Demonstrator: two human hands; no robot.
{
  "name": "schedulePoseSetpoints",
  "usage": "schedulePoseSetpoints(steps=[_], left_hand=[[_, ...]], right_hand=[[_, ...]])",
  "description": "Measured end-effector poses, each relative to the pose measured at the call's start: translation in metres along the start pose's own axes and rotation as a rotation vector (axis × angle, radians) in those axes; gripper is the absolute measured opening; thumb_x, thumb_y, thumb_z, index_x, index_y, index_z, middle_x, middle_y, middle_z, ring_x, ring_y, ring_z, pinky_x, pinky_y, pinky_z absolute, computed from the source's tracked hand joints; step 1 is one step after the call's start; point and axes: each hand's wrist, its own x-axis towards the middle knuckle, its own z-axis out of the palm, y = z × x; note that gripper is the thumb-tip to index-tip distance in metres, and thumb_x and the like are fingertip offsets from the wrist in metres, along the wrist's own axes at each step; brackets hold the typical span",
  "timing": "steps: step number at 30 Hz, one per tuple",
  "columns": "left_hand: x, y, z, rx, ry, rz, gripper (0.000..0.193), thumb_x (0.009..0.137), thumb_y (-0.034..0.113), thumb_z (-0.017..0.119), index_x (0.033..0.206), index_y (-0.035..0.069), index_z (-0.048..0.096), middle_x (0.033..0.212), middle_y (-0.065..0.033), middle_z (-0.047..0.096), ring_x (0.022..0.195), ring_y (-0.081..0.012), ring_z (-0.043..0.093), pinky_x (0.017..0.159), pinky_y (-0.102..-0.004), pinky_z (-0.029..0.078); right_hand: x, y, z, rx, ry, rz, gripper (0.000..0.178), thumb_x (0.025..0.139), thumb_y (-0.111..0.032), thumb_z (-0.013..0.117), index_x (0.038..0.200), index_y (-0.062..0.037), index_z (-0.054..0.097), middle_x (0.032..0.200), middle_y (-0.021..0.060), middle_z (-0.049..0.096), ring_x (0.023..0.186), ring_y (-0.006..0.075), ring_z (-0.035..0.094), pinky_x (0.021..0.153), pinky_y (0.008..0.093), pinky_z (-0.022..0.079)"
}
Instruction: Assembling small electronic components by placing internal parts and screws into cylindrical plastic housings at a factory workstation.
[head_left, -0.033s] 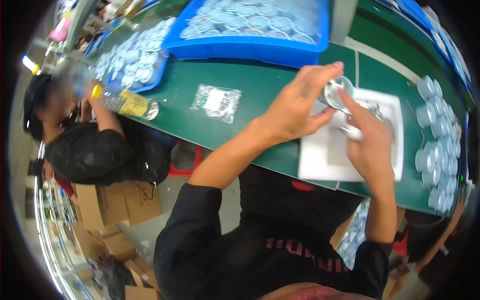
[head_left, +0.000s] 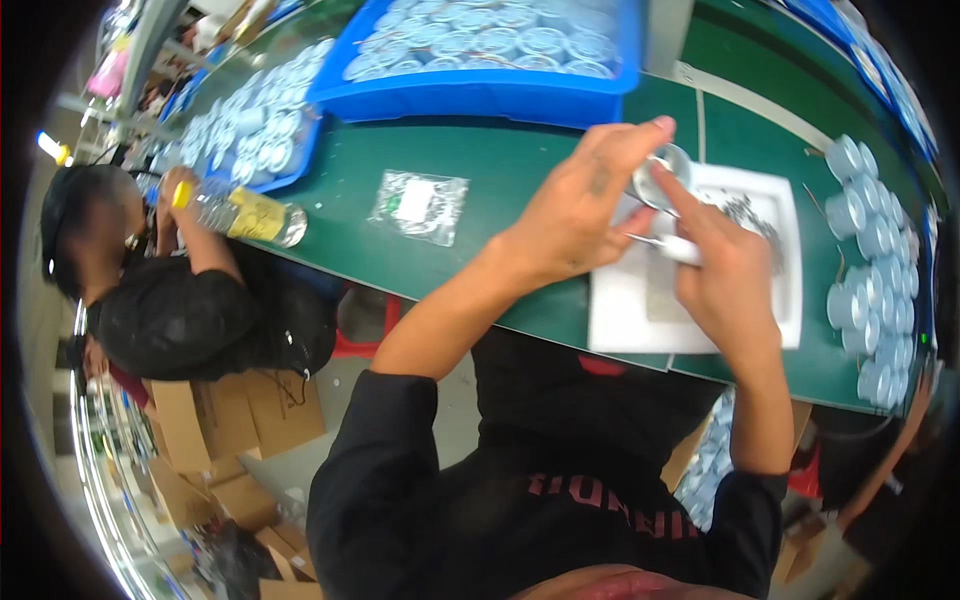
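My left hand (head_left: 572,208) is closed around a small light-blue plastic cup-shaped housing (head_left: 648,184), its open mouth tilted up toward me. The index finger of my right hand (head_left: 738,275) presses at the mouth of the housing. Tucked in the same hand is a tool with a white handle (head_left: 681,250) and a thin metal shaft pointing left; its exact kind I cannot make out. Both hands are above a white foam tray (head_left: 622,325) that holds small dark pieces (head_left: 745,212). What lies inside the housing is mostly hidden by my finger.
A blue bin (head_left: 470,105) full of similar housings stands at the back. More housings (head_left: 848,212) are lined up at the right. A clear plastic bag (head_left: 420,207) lies on the green table (head_left: 360,245). Leftward are a yellow-labelled bottle (head_left: 258,216) and a seated person (head_left: 200,310).
The view has shifted slightly, so the table things sit a little further left. My right fingertip stays at the housing, and the white-handled tool shows more clearly.
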Motion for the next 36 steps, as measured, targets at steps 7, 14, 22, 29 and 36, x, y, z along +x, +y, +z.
schedulePoseSetpoints(steps=[7,14,22,29,36], left_hand=[[0.000,-0.002,0.014,-0.061,-0.100,-0.030,0.086,0.059,-0.006,0.077,0.135,0.003,0.036,0.120,-0.0136,0.060,0.110,-0.0300,0.057,0.095,-0.0373,0.045],[0.000,0.002,0.012,-0.072,-0.120,-0.044,0.079,0.061,-0.006,0.074,0.132,0.003,0.039,0.121,-0.0154,0.058,0.110,-0.0318,0.056,0.095,-0.0381,0.045],[0.000,-0.001,0.011,-0.103,-0.140,-0.049,0.075,0.063,-0.005,0.073,0.130,0.002,0.040,0.121,-0.0135,0.057,0.111,-0.0344,0.054,0.094,-0.0387,0.045],[0.003,-0.001,0.013,-0.079,-0.151,-0.032,0.074,0.064,-0.004,0.073,0.130,0.003,0.041,0.122,-0.0122,0.057,0.110,-0.0338,0.055,0.095,-0.0385,0.045],[0.006,-0.008,0.009,-0.070,-0.201,-0.140,0.076,0.066,-0.005,0.074,0.132,0.003,0.038,0.127,-0.0176,0.054,0.118,-0.0279,0.054,0.096,-0.0368,0.046]], right_hand=[[-0.010,0.020,0.014,0.126,0.175,0.004,0.055,0.067,0.001,0.055,0.121,-0.0066,0.059,0.085,0.0194,0.066,0.067,0.0318,0.064,0.062,0.0392,0.051],[-0.017,0.020,0.009,0.236,0.069,-0.015,0.054,0.068,-0.001,0.057,0.122,-0.0065,0.059,0.088,0.0210,0.066,0.066,0.0347,0.063,0.064,0.0395,0.051],[-0.016,0.016,0.008,0.362,0.087,0.109,0.049,0.069,-0.003,0.056,0.118,-0.0065,0.062,0.075,0.0227,0.063,0.062,0.0362,0.062,0.064,0.0394,0.051],[-0.018,0.018,0.002,0.460,0.094,0.092,0.038,0.072,-0.004,0.054,0.107,-0.0044,0.067,0.063,0.0193,0.059,0.053,0.0309,0.059,0.056,0.0362,0.048],[-0.041,0.023,-0.019,0.594,0.201,0.251,0.031,0.077,0.000,0.054,0.104,-0.0029,0.067,0.057,0.0096,0.056,0.047,0.0133,0.051,0.049,0.0277,0.041]])
